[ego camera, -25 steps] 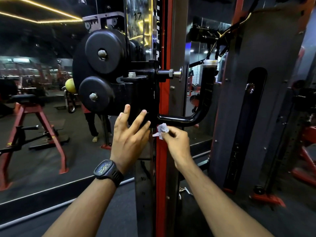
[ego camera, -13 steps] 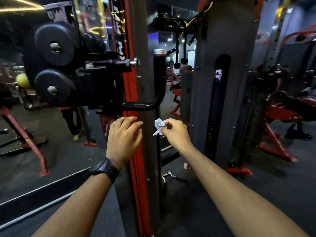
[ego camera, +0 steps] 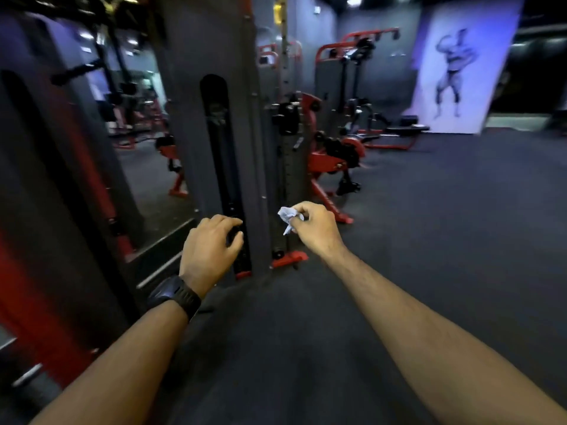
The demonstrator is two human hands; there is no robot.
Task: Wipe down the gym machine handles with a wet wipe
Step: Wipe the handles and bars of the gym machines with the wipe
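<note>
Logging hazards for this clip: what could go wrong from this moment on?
The wet wipe is a small crumpled wad, pinched only by fingertips of the right hand; it may slip onto the floor. The left hand shows in front of the slot in the weight-stack guard; if close, fingers could catch there.

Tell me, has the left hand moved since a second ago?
Yes. The left hand shifted right: once left of the grey slotted column, now in front of it.

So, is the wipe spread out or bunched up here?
Bunched up: the wet wipe is a crumpled wad pinched by the right hand at its fingertips, with one twisted end hanging down.
</note>
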